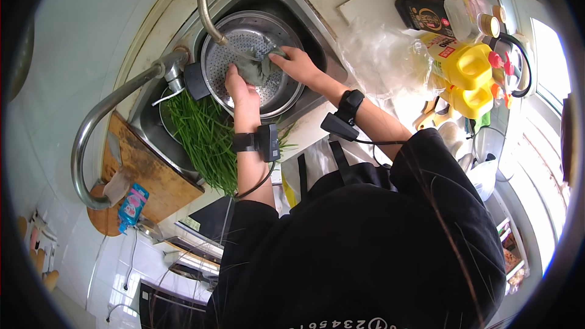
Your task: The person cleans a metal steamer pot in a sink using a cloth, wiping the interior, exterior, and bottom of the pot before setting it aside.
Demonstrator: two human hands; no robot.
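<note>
Both hands are over a round stainless steel steamer pan [219, 61] with a perforated bottom, set in the sink basin. A wet grey-green cloth [252, 71] is bunched between them. My left hand [242, 89] grips the cloth's near left part, thumb up. My right hand [296, 65] pinches its right end. Water runs from the thin metal spout [215, 32] above the pan onto or beside the cloth. A black side handle [196, 81] sticks out from the pan's left. Black straps with small boxes are on both wrists.
Long green leafy stalks [201, 137] fill the left basin, spilling over its front edge. A curved faucet [87, 137] arches over a wooden board [151, 169] with a blue bottle [133, 205]. Right of the sink lie a clear plastic bag [388, 59] and yellow jugs [470, 66].
</note>
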